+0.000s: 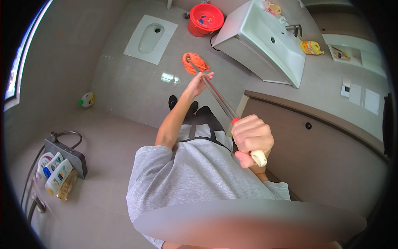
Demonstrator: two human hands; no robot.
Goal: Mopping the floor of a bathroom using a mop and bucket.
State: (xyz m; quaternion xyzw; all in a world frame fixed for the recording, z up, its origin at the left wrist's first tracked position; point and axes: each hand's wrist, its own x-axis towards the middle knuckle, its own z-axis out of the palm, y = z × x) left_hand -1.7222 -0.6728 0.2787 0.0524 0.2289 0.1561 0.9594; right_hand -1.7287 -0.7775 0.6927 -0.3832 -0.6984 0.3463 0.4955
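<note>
My right hand (pixel 252 137) is closed around the red upper grip of a metal mop handle (pixel 220 100), close to the camera. A cream-coloured loop sticks out of the grip's end below that fist. Farther down the handle, my left hand (pixel 199 83) rests against the shaft with its fingers partly extended; whether it grips the shaft is not clear. The orange mop head (pixel 195 63) lies on the grey tiled floor (pixel 136 84), between the squat toilet (pixel 150 39) and the washbasin cabinet (pixel 242 56).
A red bucket (pixel 205 19) stands beside the cabinet under the white washbasin (pixel 267 37). A yellow bottle (pixel 311 48) is by the basin. Near the left wall lies a white bottle with a green cap (pixel 87 100). Toiletry bottles (pixel 58 176) sit by the shower fitting; a brown door (pixel 311 155) is at right.
</note>
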